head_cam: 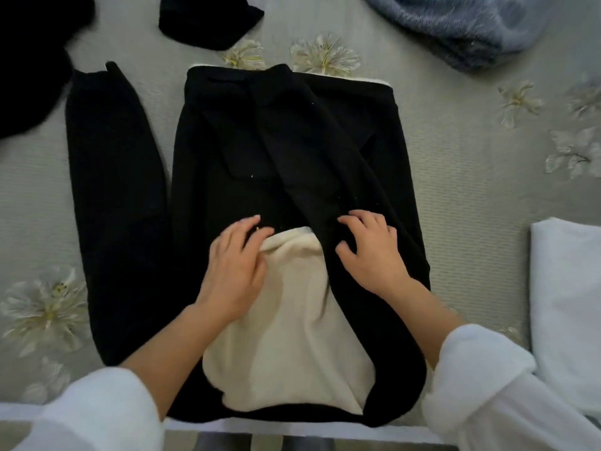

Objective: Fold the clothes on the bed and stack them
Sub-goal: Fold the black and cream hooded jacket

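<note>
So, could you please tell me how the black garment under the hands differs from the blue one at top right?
The black garment lies spread flat, cream lining showing; the blue garment is bunched up. The left hand and right hand rest on the black garment; nothing touches the blue garment. Both lie on the bed cover.

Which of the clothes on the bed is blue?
The fluffy garment at the far right corner of the bed. It alone is blue; the other clothes are black or white.
</note>
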`<state>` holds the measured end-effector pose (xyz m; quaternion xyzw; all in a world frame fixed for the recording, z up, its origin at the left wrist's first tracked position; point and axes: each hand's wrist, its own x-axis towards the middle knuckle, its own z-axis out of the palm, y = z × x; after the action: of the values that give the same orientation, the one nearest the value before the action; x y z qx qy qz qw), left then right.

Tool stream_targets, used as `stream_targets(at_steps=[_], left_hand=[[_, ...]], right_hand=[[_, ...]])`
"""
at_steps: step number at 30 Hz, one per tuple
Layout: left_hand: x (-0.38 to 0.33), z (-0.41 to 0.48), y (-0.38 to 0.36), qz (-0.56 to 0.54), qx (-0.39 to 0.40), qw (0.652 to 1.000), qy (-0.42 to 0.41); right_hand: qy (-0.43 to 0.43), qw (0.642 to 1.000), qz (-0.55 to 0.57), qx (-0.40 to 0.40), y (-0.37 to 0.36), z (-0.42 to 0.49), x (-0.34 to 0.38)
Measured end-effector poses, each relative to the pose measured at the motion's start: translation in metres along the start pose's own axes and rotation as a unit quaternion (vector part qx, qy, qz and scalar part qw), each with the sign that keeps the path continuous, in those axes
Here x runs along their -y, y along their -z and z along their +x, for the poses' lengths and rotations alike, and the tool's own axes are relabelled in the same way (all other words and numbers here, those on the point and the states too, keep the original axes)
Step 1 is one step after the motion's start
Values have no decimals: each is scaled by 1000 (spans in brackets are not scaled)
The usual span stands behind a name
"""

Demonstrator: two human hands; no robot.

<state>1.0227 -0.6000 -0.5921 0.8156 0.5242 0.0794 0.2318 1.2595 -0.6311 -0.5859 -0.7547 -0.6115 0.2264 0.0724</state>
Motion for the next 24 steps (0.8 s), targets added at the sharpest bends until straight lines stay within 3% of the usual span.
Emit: stream_targets(at_steps=[3,8,11,14,16,19,21,24], left_hand=[[25,60,18,-24,-52,994,96],[71,164,54,-28,-113,962,248],[95,217,68,-119,-152,898,394],[118,254,70,-273,-128,833,463],[127,267,69,-294,-76,831,466],[136,276,72,-324,-15,848,420],[144,276,81,-375,-34,863,337],[155,279,94,-392,-129,881,230]], right_hand=[[-4,996,38,-87,18,41,3],[-122,974,114,-153,40,126,-12],[-239,939,182,-170,45,173,-34],[-340,866,332,-158,46,209,-48],[-378,820,407,-136,46,224,-53],[-382,817,411,-131,49,235,-53],[-352,814,404,-222,55,235,-59],[-309,780,423,-342,66,229,-67]])
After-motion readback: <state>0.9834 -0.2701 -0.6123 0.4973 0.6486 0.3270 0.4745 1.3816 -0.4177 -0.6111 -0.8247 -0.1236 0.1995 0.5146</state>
